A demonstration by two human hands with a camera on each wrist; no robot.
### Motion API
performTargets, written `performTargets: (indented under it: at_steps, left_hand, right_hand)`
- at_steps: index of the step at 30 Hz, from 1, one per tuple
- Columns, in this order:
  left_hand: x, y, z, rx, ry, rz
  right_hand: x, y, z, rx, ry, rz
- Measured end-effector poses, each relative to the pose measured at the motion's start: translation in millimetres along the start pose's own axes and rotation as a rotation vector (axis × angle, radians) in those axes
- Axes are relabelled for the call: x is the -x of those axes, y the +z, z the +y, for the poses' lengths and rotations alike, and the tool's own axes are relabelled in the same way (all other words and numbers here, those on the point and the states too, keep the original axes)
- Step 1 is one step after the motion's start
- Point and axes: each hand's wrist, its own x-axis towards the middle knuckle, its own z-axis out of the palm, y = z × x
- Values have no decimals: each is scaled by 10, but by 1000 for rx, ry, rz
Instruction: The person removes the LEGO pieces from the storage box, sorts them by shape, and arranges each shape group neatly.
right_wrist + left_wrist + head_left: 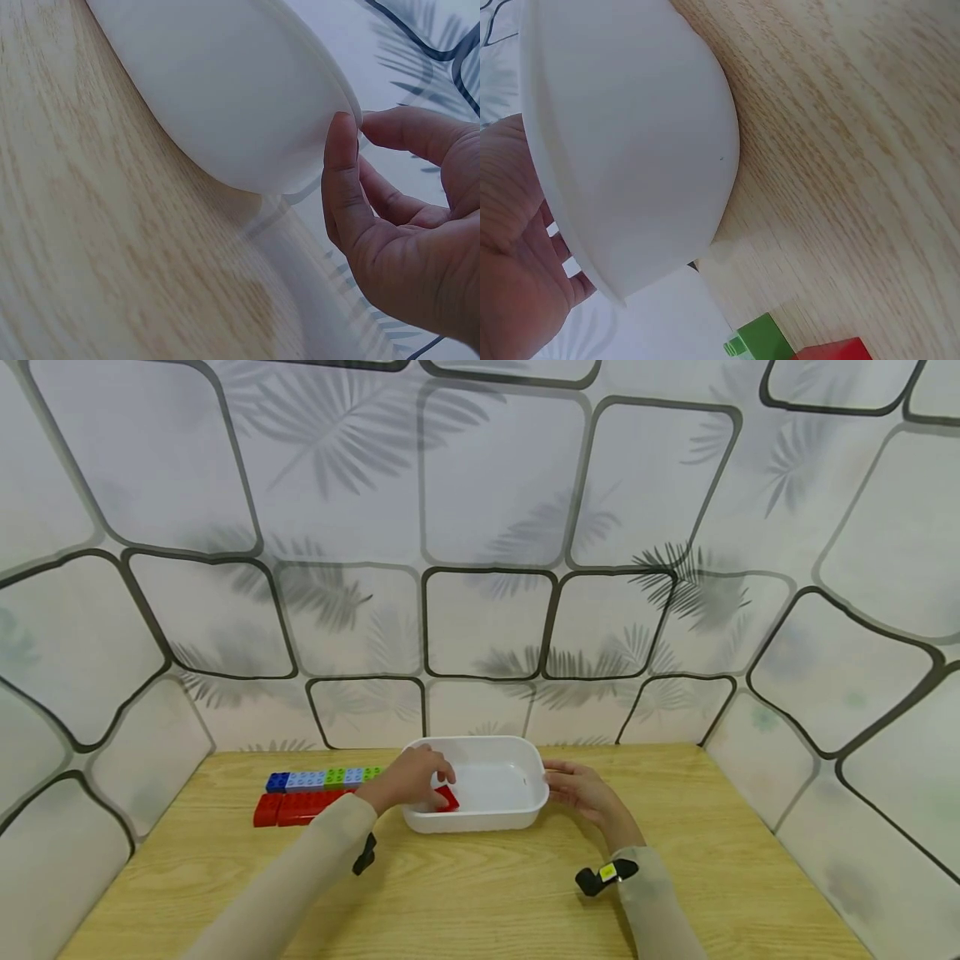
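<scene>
My left hand (pixel 412 777) reaches over the left side of a white plastic tub (pixel 471 820), its fingers curved inside and spread from the thumb. A red toy brick (pixel 447 798) lies in the tub right by the thumb. The left wrist view has this hand (pixel 525 247) over the rim, most fingertips hidden behind the wall. At the tub's right end is my right hand (pixel 585 792). Seen from the right wrist, that hand (pixel 420 225) pinches the tub's rim between thumb and fingertip.
Left of the tub lie a row of blue, light blue and green bricks (pixel 315 780) and, nearer to me, a row of red bricks (pixel 300 808). All rest on the wooden table (pixel 480 893). A patterned wall (pixel 487 627) stands close behind the tub.
</scene>
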Motion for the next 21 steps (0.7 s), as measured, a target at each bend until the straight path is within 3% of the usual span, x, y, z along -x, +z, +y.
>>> performTargets:
  at_steps: [15, 21]
  left_hand:
    - [-40, 8, 32, -14, -44, -1]
    - [-84, 16, 97, -77, -26, -19]
  right_hand:
    - [-6, 13, -16, 12, 9, 5]
    - [-8, 10, -8, 12, 7, 8]
